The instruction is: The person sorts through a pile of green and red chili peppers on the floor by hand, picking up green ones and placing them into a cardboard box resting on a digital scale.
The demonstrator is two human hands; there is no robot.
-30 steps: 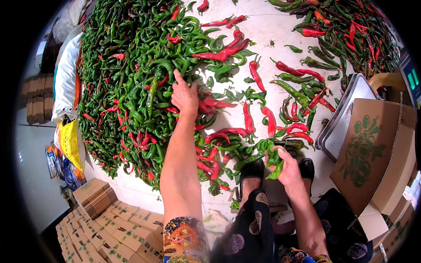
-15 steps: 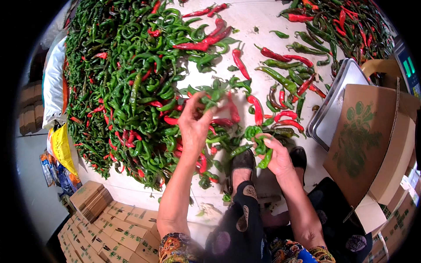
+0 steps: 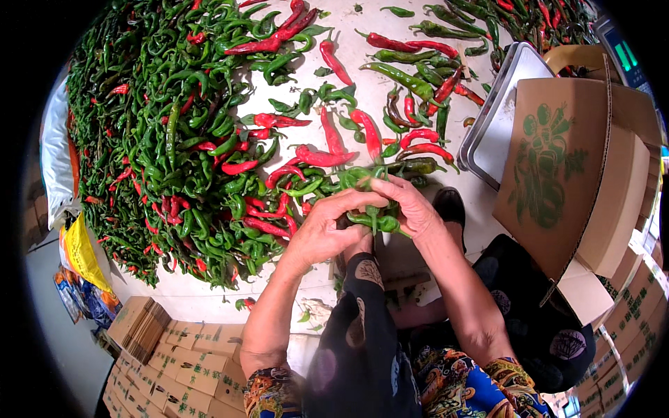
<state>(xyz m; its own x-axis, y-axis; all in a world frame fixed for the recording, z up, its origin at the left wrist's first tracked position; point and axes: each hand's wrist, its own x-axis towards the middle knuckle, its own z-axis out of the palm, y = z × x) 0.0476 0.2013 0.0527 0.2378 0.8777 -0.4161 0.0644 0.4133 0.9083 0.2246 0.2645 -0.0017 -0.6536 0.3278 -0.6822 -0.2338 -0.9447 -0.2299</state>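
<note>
My two hands meet over the near edge of the peppers, just above my knees. My right hand (image 3: 412,209) is closed round a small bunch of green chili peppers (image 3: 380,221). From the other side, the curled fingers and thumb of my left hand (image 3: 329,226) grip the same bunch; its fingertips are partly hidden behind the peppers. Just beyond lie red chili peppers (image 3: 325,157), loose on the pale floor (image 3: 306,97). A large heap of mostly green chili peppers (image 3: 160,132) spreads to the left.
At the right stand an open cardboard box (image 3: 536,160) and a metal-topped scale (image 3: 507,104). Flattened cartons (image 3: 188,362) cover the lower left. A white sack (image 3: 57,157) and a yellow bag (image 3: 85,254) edge the heap. My shoe (image 3: 449,205) rests near the sorted peppers.
My left hand has come from the heap's edge toward the right and nearer, joining my right hand at the green peppers. The whole view has shifted, with the heap now farther left.
</note>
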